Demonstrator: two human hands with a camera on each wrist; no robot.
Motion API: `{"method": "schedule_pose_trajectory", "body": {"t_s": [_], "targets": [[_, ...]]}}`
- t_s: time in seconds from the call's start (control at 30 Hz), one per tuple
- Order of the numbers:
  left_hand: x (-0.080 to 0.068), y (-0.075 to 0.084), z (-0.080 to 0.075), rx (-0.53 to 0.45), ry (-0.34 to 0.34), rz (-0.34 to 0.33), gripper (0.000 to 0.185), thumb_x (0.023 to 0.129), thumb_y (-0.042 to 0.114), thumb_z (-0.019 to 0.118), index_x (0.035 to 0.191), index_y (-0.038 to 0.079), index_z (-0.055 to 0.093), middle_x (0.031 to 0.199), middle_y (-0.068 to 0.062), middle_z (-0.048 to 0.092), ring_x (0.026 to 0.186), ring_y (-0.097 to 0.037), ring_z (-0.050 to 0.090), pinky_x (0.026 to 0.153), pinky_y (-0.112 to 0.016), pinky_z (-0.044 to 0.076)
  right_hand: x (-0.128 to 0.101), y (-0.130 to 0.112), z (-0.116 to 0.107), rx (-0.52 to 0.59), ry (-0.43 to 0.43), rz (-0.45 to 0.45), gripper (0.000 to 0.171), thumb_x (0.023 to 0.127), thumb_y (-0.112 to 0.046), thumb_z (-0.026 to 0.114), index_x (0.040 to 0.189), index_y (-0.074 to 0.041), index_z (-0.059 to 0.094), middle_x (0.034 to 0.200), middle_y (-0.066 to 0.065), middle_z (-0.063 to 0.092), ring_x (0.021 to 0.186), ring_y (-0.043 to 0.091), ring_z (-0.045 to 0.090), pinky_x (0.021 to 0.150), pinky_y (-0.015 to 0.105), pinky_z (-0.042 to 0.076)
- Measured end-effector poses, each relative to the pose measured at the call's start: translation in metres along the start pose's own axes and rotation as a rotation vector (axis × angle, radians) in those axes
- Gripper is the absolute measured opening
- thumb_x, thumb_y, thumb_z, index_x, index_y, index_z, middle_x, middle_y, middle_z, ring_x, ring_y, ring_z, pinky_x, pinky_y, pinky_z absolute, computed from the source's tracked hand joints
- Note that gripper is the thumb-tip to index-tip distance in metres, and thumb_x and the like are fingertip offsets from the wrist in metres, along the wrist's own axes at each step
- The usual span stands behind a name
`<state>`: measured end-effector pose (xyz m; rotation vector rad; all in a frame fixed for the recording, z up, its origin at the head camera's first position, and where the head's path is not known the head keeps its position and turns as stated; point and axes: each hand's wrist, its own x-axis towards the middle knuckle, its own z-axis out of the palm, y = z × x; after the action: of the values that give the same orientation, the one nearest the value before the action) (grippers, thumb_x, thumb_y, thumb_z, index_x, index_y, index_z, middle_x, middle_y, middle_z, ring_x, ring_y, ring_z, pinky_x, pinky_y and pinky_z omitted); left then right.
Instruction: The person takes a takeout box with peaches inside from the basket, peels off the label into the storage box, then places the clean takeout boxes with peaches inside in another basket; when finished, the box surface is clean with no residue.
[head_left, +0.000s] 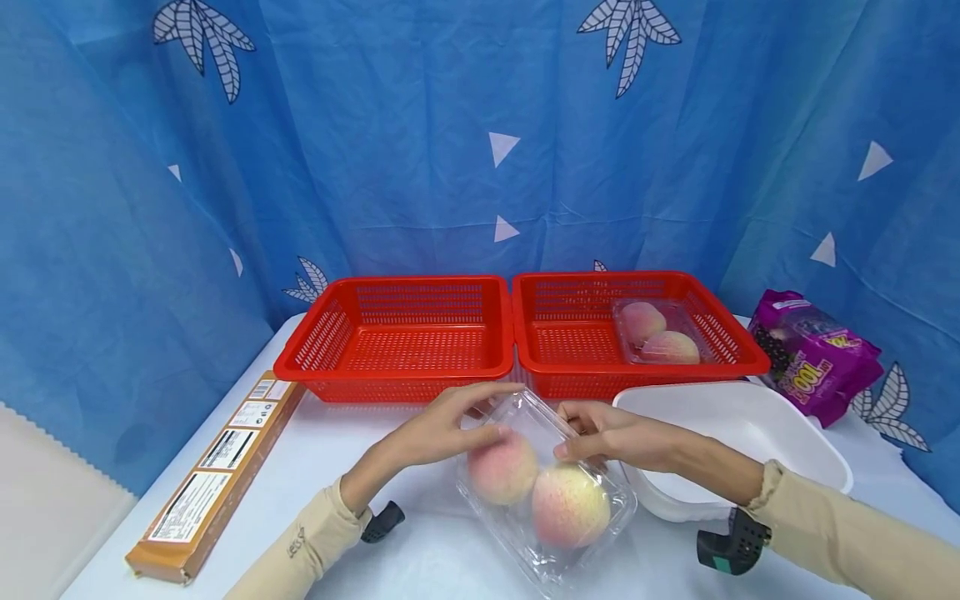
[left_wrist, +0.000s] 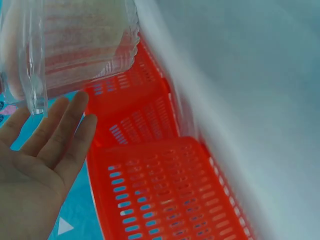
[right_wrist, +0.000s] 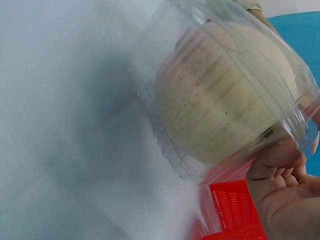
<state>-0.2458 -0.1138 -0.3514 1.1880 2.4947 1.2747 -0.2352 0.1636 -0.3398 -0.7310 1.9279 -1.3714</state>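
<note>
Clear clamshell box (head_left: 546,492) with two peaches (head_left: 538,487) inside, resting on the white table (head_left: 420,550) near its front edge; lid raised at the far side; right hand (head_left: 611,433) pinching the lid's edge — thumb and fingers closed on the plastic; left hand (head_left: 442,429) with fingers straight, touching the lid from the other side. Just right, a white tray (head_left: 750,425); behind, two red baskets side by side — left basket (head_left: 397,337), right basket (head_left: 592,337) holding another peach box (head_left: 660,333); purple snack bag (head_left: 813,354) far right; long brown carton (head_left: 217,471) at left.
</note>
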Motion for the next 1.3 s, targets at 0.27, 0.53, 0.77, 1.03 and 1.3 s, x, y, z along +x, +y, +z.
{"method": "schedule_pose_trajectory", "body": {"t_s": [0.27, 0.53, 0.77, 1.03, 1.3], "targets": [[-0.002, 0.003, -0.011, -0.003, 0.065, 0.017, 0.045, 0.094, 0.03, 0.062, 0.137, 0.031, 0.051, 0.131, 0.018, 0.054, 0.107, -0.008, 0.057, 0.091, -0.029, 0.05, -0.01, -0.005, -0.006, 0.035, 0.096, -0.052, 0.025, 0.092, -0.022, 0.06, 0.096, -0.006, 0.041, 0.077, 0.005, 0.048, 0.061, 0.011, 0.046, 0.056, 0.021, 0.043], [-0.003, 0.0, -0.016, 0.016, 0.108, 0.014, 0.042, 0.093, 0.03, 0.063, 0.134, 0.03, 0.055, 0.126, 0.017, 0.058, 0.103, -0.008, 0.057, 0.089, -0.031, 0.05, -0.018, -0.004, -0.012, 0.056, 0.176, -0.106, 0.021, 0.092, -0.018, 0.059, 0.098, -0.008, 0.042, 0.083, 0.003, 0.052, 0.063, 0.01, 0.047, 0.056, 0.02, 0.044], [-0.001, -0.002, -0.023, 0.024, 0.166, 0.011, 0.039, 0.094, 0.03, 0.061, 0.133, 0.028, 0.056, 0.126, 0.012, 0.059, 0.104, -0.009, 0.06, 0.088, -0.034, 0.053, -0.024, -0.009, -0.018, 0.039, 0.249, -0.102, 0.023, 0.092, -0.02, 0.059, 0.103, -0.008, 0.043, 0.09, 0.004, 0.053, 0.074, 0.011, 0.051, 0.061, 0.022, 0.047], [0.012, -0.017, -0.033, 0.027, 0.301, -0.006, 0.037, 0.099, 0.029, 0.053, 0.135, 0.021, 0.054, 0.131, 0.003, 0.058, 0.114, -0.015, 0.058, 0.091, -0.04, 0.051, -0.03, -0.016, -0.025, 0.087, 0.29, -0.102, 0.016, 0.094, -0.018, 0.055, 0.1, -0.009, 0.043, 0.082, 0.001, 0.052, 0.067, 0.011, 0.049, 0.058, 0.024, 0.046], [0.039, -0.026, -0.033, 0.258, 0.326, -0.119, 0.047, 0.094, 0.038, 0.058, 0.136, 0.017, 0.053, 0.13, 0.001, 0.056, 0.121, -0.021, 0.052, 0.099, -0.043, 0.046, -0.033, -0.025, -0.031, 0.129, 0.307, -0.164, 0.012, 0.097, -0.014, 0.051, 0.107, -0.008, 0.047, 0.092, 0.0, 0.058, 0.079, 0.011, 0.052, 0.062, 0.023, 0.049]]}}
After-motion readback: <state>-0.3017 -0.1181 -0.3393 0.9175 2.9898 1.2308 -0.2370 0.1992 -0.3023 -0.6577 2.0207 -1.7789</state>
